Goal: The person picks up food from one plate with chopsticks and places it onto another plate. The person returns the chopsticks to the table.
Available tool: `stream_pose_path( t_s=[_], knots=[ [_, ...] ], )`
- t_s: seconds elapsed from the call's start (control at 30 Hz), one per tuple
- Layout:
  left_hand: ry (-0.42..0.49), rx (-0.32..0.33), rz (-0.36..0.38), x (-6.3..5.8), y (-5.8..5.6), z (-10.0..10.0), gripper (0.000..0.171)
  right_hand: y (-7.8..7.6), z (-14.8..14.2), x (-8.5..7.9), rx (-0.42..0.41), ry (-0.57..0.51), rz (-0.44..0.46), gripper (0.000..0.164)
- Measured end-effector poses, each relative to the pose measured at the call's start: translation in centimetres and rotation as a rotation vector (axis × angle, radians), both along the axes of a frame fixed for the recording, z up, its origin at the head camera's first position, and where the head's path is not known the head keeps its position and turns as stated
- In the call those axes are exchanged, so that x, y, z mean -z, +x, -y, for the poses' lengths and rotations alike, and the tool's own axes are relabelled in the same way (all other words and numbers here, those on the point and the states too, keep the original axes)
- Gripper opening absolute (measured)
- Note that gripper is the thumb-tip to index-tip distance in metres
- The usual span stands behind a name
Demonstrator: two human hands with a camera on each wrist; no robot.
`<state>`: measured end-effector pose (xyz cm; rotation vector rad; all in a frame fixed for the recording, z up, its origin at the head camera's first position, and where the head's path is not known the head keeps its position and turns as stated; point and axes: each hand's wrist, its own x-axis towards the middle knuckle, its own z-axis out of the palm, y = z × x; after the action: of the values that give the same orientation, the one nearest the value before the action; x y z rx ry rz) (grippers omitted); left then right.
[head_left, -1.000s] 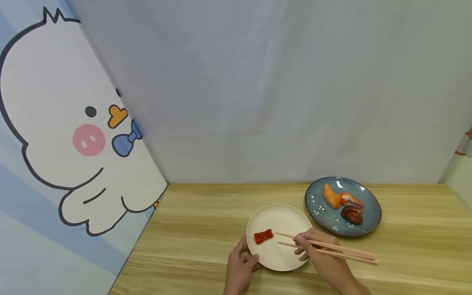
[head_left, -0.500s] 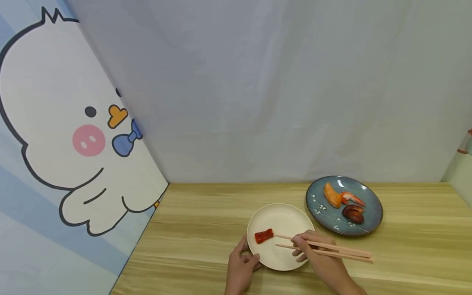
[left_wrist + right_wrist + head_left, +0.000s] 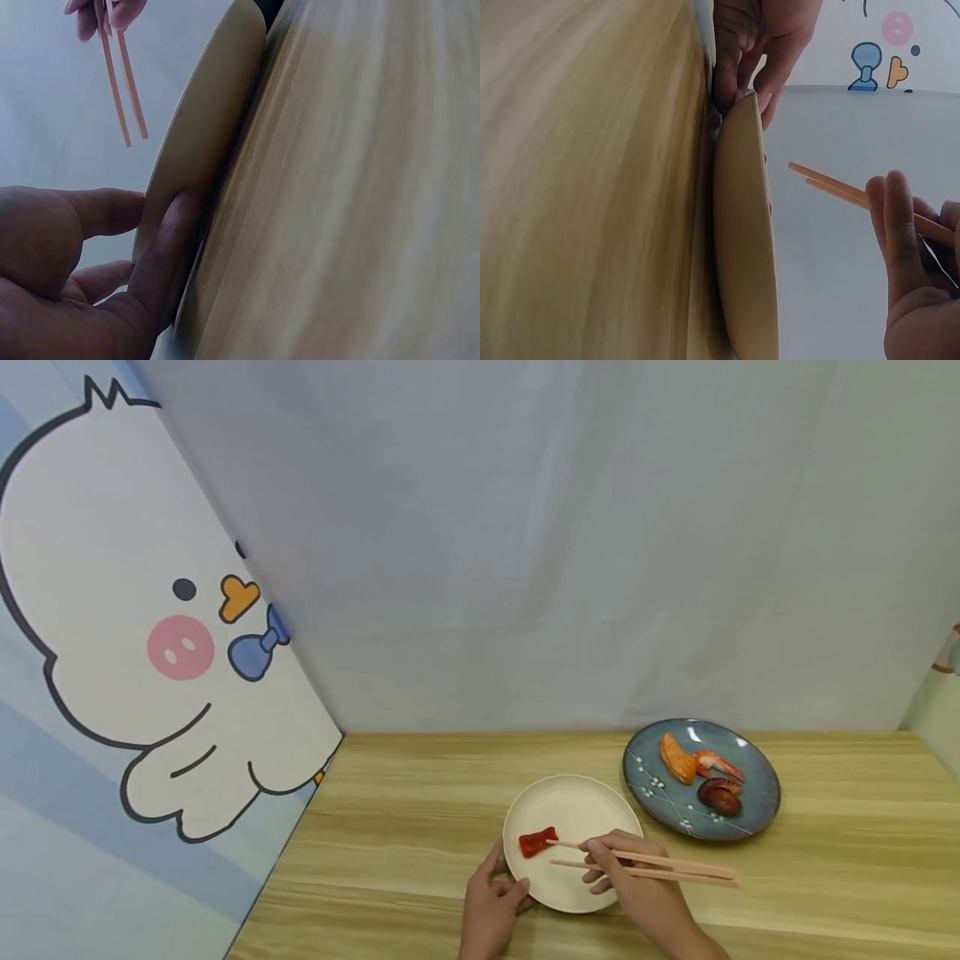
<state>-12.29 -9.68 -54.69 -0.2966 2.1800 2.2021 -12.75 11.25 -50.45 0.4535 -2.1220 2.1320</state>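
A cream plate lies on the table, a glossy red piece of food on its left half. My left hand grips the plate's left rim; thumb and fingers pinch the edge in the left wrist view. In my right hand is a pair of chopsticks, tips spread apart. One tip overlaps the red piece's right end in the head view, the other points just below it. From the right wrist, a gap shows between the chopsticks and the plate.
Behind and to the right stands a blue plate bearing an orange salmon-like slice, a red-and-white shrimp-like piece and a brown piece. A pale curtain closes off the table's back edge.
My right hand has moved left with the chopsticks, bringing one tip from beside the red piece to over its right end. The left hand stays at the rim.
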Motion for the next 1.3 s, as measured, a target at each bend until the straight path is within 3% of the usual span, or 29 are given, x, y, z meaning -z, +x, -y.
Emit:
stream_pose_path(
  t_s=[0.5, 1.3],
  knots=[
    [0.020, -0.002, -0.016, 0.1, 0.2, -0.3, 0.076, 0.0, 1.5, -0.2, 0.007, 0.018, 0.123, 0.023],
    [0.042, -0.002, -0.020, 0.1, 0.2, 0.1, 0.076, -0.8, 2.9, 0.5, -0.008, 0.000, 0.094, 0.021]
  ],
)
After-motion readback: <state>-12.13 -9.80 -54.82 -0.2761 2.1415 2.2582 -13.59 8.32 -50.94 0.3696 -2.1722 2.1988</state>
